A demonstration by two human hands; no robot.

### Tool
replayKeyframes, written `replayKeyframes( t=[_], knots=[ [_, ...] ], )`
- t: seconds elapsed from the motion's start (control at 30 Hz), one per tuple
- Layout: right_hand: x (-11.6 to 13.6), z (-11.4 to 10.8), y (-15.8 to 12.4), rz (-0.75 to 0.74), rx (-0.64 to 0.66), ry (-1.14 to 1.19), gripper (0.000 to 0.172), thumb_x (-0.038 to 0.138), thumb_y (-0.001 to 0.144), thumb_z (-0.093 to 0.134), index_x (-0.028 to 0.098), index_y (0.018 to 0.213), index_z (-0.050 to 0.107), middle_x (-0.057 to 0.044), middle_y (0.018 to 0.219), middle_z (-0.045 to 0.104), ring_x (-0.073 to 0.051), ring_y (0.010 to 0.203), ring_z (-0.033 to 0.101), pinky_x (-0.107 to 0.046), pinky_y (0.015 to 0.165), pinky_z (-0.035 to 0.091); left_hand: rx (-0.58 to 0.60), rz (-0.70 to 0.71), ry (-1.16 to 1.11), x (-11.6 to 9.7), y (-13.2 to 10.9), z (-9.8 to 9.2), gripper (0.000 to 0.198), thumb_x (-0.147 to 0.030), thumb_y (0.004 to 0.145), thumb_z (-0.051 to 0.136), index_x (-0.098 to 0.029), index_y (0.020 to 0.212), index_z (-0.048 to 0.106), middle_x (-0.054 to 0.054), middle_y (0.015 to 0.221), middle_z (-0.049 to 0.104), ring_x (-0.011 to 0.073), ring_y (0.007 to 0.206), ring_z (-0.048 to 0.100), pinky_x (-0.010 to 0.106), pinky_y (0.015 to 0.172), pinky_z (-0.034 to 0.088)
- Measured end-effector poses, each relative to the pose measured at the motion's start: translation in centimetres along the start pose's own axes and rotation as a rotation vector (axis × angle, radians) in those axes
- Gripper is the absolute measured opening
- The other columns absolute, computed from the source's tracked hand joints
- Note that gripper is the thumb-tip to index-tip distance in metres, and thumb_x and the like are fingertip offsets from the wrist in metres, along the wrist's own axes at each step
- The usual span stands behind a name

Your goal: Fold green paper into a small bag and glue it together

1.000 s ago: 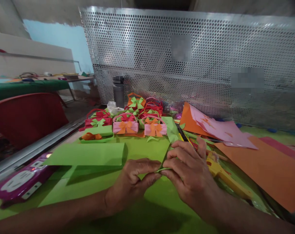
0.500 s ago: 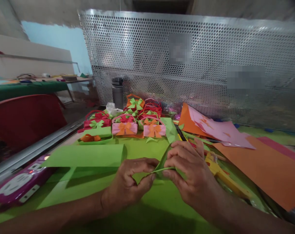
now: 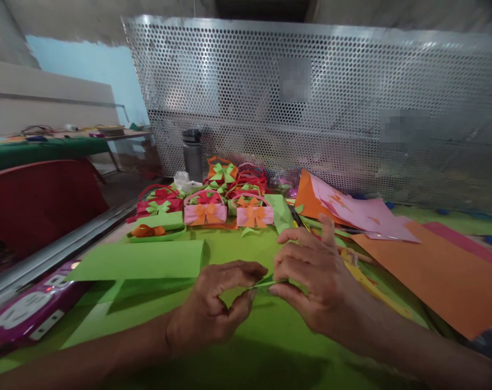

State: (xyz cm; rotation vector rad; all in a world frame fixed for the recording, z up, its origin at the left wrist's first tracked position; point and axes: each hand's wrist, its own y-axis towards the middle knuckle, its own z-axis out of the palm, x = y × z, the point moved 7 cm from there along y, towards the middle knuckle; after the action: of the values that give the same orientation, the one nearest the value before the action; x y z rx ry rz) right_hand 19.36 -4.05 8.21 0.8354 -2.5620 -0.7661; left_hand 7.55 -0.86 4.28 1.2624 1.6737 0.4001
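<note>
My left hand (image 3: pixel 217 303) and my right hand (image 3: pixel 311 276) meet over the green sheet (image 3: pixel 238 346) that covers the table. Both pinch a small folded strip of green paper (image 3: pixel 266 282) between thumb and fingers, one at each end. The strip is thin and mostly hidden by my fingertips. A folded green sheet (image 3: pixel 142 260) lies flat just left of my left hand. Under my right wrist a yellow tool (image 3: pixel 366 279) shows only in part.
Several small paper baskets with bows (image 3: pixel 205 208) stand at the back of the table. Orange sheets (image 3: pixel 433 271) and a pink sheet (image 3: pixel 360 214) lie at right. A purple device (image 3: pixel 30 309) sits at the left edge, a grey bottle (image 3: pixel 192 153) by the perforated metal screen (image 3: pixel 311 108), a red chair (image 3: pixel 43 197) at left.
My right hand has turned and lifted a little, folding the green strip tighter against my left fingers. The view has shifted slightly rightward.
</note>
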Motion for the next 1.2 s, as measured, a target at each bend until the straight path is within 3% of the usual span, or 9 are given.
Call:
replayKeyframes(
  t=[0.17,0.27,0.4,0.6,0.7,0.93,1.2],
  knots=[
    [0.2,0.5,-0.3,-0.006,0.004,-0.060,0.017,0.017,0.084,0.054,0.019,0.067,0.051,0.003,0.071,0.058,-0.019,0.092,0.052,-0.054,0.099,0.007,0.070,-0.086,0.042,0.8,-0.2,0.6,0.024,-0.002,0.075,0.052,-0.018,0.093,0.055,0.007,0.096,0.068,0.0157,0.086,0.065,0.024,0.074,0.050],
    [0.5,1.3,-0.7,-0.040,0.017,-0.135,0.016,0.009,0.082,0.052,0.018,0.068,0.051,0.001,0.072,0.058,-0.020,0.092,0.051,-0.052,0.098,0.013,0.174,-0.179,0.124,1.4,-0.3,1.5,0.022,-0.009,0.080,0.050,-0.016,0.100,0.059,0.008,0.094,0.068,0.0176,0.084,0.064,0.026,0.075,0.049],
    [0.7,2.4,-1.2,-0.083,0.071,-0.194,0.012,0.007,0.077,0.055,0.018,0.073,0.054,0.000,0.077,0.059,-0.022,0.096,0.049,-0.052,0.097,0.015,0.266,-0.252,0.143,1.9,-0.3,2.5,0.019,-0.018,0.090,0.043,-0.015,0.092,0.062,0.005,0.079,0.067,0.0152,0.072,0.063,0.023,0.066,0.046],
    [0.3,2.0,-0.9,0.025,0.016,-0.109,0.009,0.013,0.082,0.056,0.022,0.085,0.056,0.002,0.077,0.061,-0.019,0.095,0.050,-0.052,0.100,0.009,0.202,-0.210,0.169,1.6,-0.2,2.0,0.026,-0.016,0.091,0.041,-0.015,0.071,0.058,0.000,0.061,0.058,0.0108,0.054,0.055,0.020,0.054,0.038],
    [0.3,1.8,-0.7,0.035,0.012,-0.098,0.004,0.020,0.082,0.058,0.022,0.078,0.057,0.002,0.076,0.060,-0.021,0.094,0.050,-0.054,0.099,0.005,0.189,-0.206,0.184,1.3,-0.2,1.9,0.029,-0.016,0.090,0.041,-0.015,0.065,0.056,-0.001,0.057,0.055,0.0103,0.051,0.052,0.021,0.051,0.036],
    [0.1,1.5,-0.6,0.049,0.010,-0.070,0.014,0.018,0.082,0.056,0.020,0.068,0.055,0.003,0.073,0.058,-0.019,0.092,0.050,-0.054,0.099,0.003,0.028,-0.151,0.036,0.8,0.3,0.7,0.012,-0.007,0.082,0.053,-0.014,0.081,0.063,0.004,0.077,0.069,0.0118,0.069,0.063,0.019,0.064,0.045],
    [0.0,1.9,-0.6,0.045,0.019,-0.035,0.014,0.010,0.078,0.058,0.022,0.071,0.057,0.004,0.075,0.059,-0.018,0.093,0.050,-0.055,0.099,-0.003,0.055,-0.145,-0.068,0.1,0.8,0.6,0.016,-0.006,0.083,0.051,-0.011,0.080,0.065,0.009,0.077,0.067,0.0144,0.076,0.063,0.023,0.067,0.047]
  ],
)
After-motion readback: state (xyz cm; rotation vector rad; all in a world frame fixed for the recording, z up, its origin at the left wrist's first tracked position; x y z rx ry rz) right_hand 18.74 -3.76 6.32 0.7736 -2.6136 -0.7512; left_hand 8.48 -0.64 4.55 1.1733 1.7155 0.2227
